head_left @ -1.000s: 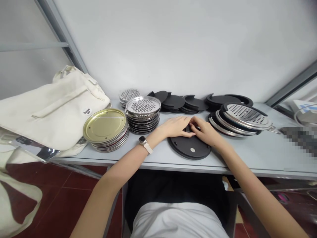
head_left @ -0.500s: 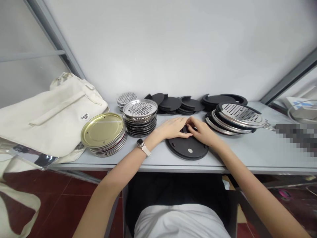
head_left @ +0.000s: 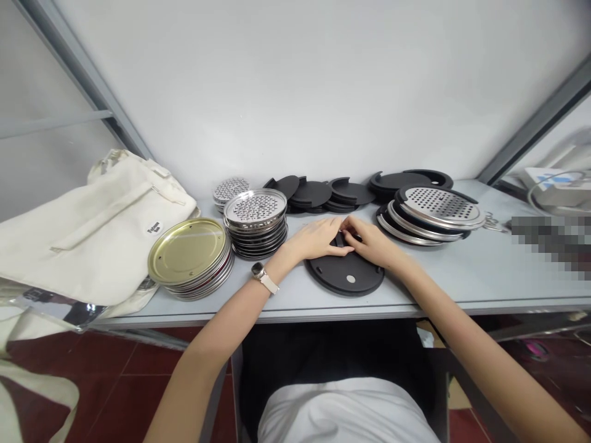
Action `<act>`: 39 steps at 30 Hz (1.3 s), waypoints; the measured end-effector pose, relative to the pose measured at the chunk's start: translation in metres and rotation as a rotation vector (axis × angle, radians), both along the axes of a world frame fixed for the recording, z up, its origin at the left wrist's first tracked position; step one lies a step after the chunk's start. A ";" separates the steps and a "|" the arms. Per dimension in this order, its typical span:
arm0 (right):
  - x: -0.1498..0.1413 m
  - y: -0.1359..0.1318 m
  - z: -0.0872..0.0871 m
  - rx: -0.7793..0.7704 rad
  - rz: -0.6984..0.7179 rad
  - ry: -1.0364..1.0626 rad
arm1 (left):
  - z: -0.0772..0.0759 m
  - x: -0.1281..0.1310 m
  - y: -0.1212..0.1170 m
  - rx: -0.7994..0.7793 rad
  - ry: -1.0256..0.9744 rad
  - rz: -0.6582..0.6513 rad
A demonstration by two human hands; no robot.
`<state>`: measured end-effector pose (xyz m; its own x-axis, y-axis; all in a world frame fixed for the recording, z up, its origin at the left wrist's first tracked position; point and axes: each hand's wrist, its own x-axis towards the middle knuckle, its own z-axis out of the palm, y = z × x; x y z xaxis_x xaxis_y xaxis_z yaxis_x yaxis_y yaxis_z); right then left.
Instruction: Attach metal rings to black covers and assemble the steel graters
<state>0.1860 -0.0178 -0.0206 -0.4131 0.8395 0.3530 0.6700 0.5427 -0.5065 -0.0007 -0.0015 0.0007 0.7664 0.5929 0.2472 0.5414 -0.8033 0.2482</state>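
Note:
A black round base (head_left: 344,280) with a pale dot and small slots lies flat near the table's front edge. Over its far left part, my left hand (head_left: 322,239) grips it with the thumb across the top. My right hand (head_left: 368,241) bends its fingers over the far right part, and the fingertips of both hands meet beside a dark raised strip. What the right fingertips pinch is hidden. Left of the hands stands a stack of round metal graters (head_left: 255,209), with gold-coloured metal lids (head_left: 188,251) piled nearer.
Behind my hands, black round holders (head_left: 310,193) with raised rims line the wall. To the right leans a pile of perforated metal discs (head_left: 442,204) in black rims, beside some metal rings (head_left: 494,221). A cream bag (head_left: 92,227) covers the left end. Small graters (head_left: 231,187) stand behind.
The camera view has shifted slightly, so the table's things sit a little further left. Both hands stay at the same part of the black base, with hardly any finger movement.

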 end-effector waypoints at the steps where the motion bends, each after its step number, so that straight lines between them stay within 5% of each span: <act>1: 0.000 0.000 0.000 0.002 0.002 0.000 | 0.000 0.000 0.000 0.000 0.002 0.003; 39: 0.000 0.001 -0.001 0.001 0.024 0.000 | -0.004 0.001 0.001 -0.025 -0.015 0.009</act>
<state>0.1863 -0.0166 -0.0219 -0.4334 0.8289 0.3536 0.6568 0.5592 -0.5058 0.0003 -0.0005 -0.0031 0.7572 0.6062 0.2434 0.5449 -0.7916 0.2765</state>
